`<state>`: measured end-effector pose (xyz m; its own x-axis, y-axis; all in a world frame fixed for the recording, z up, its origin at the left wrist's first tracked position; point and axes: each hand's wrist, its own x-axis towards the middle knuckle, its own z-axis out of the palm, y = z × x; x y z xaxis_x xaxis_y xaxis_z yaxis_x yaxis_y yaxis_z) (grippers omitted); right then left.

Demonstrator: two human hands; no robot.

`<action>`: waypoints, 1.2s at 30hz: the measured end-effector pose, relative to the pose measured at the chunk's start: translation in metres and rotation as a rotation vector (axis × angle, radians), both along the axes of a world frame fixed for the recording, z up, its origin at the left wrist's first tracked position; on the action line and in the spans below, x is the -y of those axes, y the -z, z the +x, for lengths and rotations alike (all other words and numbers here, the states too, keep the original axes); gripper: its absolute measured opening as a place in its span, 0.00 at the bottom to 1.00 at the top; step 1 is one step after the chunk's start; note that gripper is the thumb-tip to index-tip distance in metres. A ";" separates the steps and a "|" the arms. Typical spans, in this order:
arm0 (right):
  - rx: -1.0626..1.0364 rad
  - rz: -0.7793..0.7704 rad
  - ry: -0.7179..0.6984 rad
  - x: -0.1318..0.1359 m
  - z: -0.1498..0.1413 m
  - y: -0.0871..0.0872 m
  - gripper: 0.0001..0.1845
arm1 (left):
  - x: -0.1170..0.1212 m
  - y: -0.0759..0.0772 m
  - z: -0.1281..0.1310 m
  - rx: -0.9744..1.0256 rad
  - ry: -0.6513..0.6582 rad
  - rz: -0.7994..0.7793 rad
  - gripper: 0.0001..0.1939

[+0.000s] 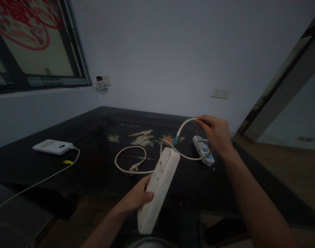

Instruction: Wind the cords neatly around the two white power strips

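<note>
A long white power strip [159,186] is tilted up over the near edge of the table, gripped near its lower half by my left hand [138,194]. From its top end comes a white cable [182,126], and blue inner wire shows where the sheath stops short of the strip. My right hand [214,131] pinches this cable between thumb and fingers, above the table. The cable loops below my right hand and runs back behind the strip. On the table to the left lies a loop of it with the plug [134,168].
A second power strip [203,151], its cord wrapped round it, lies right of centre on the black table [95,134]. At the left is a white power bank [53,146] with a thin cable. Wall sockets [220,93] sit behind the table.
</note>
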<state>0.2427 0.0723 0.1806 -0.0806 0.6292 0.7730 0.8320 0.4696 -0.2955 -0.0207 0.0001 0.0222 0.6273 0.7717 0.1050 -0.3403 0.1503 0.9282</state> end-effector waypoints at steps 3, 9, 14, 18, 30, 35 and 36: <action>-0.009 0.001 0.000 -0.002 0.001 0.002 0.14 | 0.004 -0.002 0.001 0.055 0.052 -0.083 0.43; -0.020 -0.005 0.011 -0.004 0.003 0.004 0.14 | 0.011 -0.001 0.005 0.184 0.195 -0.229 0.38; -0.023 -0.011 0.007 -0.004 0.005 0.006 0.15 | 0.004 -0.009 0.000 -0.019 -0.025 -0.200 0.31; -0.014 -0.008 0.011 -0.004 0.005 0.006 0.15 | 0.002 -0.011 -0.006 -0.087 -0.116 -0.170 0.35; -0.010 -0.001 -0.008 -0.003 -0.002 0.003 0.15 | 0.003 -0.006 -0.009 0.021 0.209 -0.229 0.33; -0.016 -0.006 -0.039 0.001 -0.008 0.002 0.14 | 0.005 -0.007 -0.007 -0.030 0.241 -0.079 0.36; -0.019 -0.006 -0.043 0.002 -0.009 0.001 0.14 | 0.005 -0.009 -0.005 -0.043 0.215 -0.031 0.37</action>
